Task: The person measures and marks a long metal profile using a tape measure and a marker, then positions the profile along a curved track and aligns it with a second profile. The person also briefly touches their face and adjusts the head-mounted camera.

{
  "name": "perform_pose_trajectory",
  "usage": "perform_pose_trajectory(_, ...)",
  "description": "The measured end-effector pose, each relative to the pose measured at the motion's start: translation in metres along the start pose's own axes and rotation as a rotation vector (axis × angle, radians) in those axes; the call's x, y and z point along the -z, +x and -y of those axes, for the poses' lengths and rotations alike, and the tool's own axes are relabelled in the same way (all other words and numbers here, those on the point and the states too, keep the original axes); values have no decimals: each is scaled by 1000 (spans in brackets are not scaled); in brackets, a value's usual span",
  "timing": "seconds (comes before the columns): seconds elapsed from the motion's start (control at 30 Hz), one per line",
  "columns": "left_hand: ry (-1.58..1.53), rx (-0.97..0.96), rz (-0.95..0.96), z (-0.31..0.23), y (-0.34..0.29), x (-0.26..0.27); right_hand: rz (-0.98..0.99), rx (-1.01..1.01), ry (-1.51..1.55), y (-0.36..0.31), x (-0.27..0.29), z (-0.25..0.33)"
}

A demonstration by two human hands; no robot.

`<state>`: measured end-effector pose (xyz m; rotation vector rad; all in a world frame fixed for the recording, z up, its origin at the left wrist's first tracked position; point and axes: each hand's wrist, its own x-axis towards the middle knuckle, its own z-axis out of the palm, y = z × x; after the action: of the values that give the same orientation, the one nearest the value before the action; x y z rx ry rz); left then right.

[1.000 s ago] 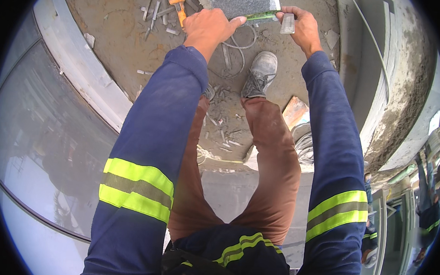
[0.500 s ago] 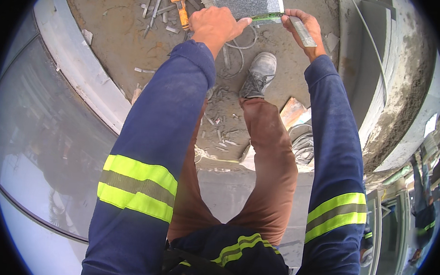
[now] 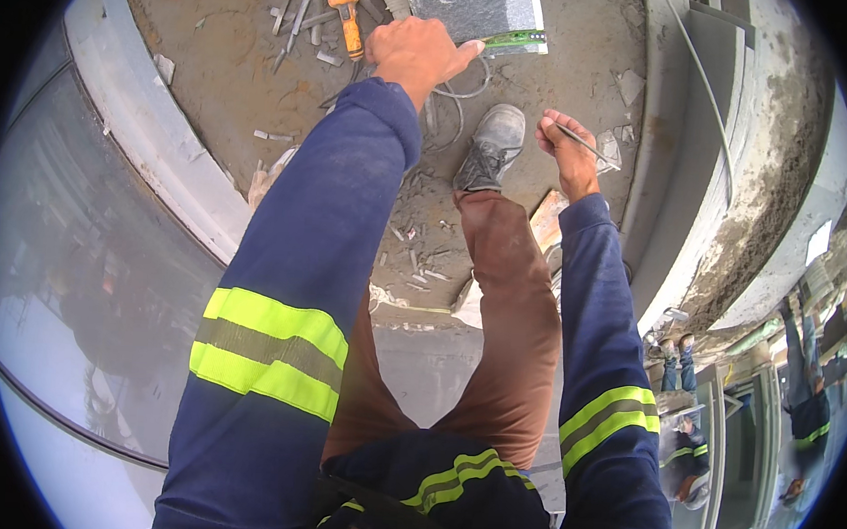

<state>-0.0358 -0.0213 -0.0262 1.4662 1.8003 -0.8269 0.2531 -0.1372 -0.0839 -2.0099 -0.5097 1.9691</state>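
My left hand is closed, thumb stretched along the near edge of a speckled grey stone slab. A narrow green strip with small marks runs from beside that thumb across the slab's edge; my curled fingers hide its left end, and the hand appears to grip it. My right hand is apart from the slab, to the right of my shoe. It pinches a thin flat grey strip, now seen nearly edge-on.
An orange power tool lies left of my left hand, among several grey offcuts on dusty ground. A cable loops near my shoe. Curved grey walling borders the right; a glossy panel is at left. Other people appear at far right.
My right hand has left the slab's right corner and moved toward me with the grey strip, which has turned edge-on. My left hand has barely moved; the green strip's right end now shows.
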Motion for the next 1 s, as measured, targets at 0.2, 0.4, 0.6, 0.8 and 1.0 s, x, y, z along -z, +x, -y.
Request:
perform_pose_trajectory(0.2,1,4,16,-2,1,2,7,-184,-19,-38,20,-70)
perform_pose_trajectory(0.4,-7,-7,-9,-1,1,-3,-111,53,15,-15,5,-9)
perform_pose_trajectory(0.6,-4,-7,8,-2,1,1,-162,378,-229,40,-22,89)
perform_pose_trajectory(0.8,-2,-22,-22,-1,4,-3,-25,503,-497,68,-25,116)
perform_pose_trajectory(1.0,-1,-32,-46,-1,4,-4,-9,447,-439,64,-35,111)
